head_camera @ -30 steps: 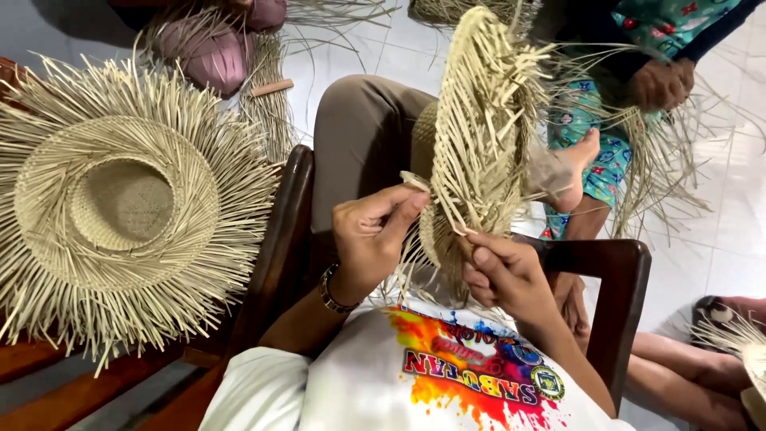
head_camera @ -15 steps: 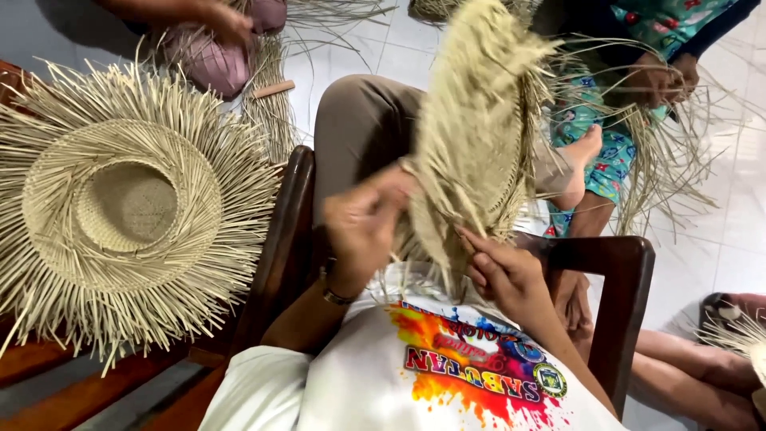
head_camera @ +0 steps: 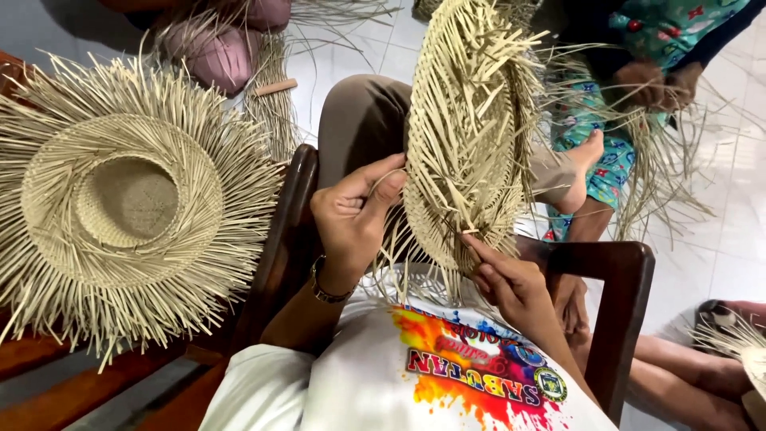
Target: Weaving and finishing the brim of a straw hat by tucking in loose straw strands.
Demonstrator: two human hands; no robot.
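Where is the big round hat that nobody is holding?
In the head view, the finished straw hat lies at the left, crown up, on a wooden seat, beside the left hand and the chair arm.

Pale glossy floor tiles (head_camera: 718,231) under soft, even light, with a dark wooden chair (head_camera: 614,319) at centre and a reddish-brown wooden bench (head_camera: 48,375) at lower left.

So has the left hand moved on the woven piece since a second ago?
Yes. The left hand has shifted left, from the middle of the woven straw piece to its edge, nearer the wooden armrest.
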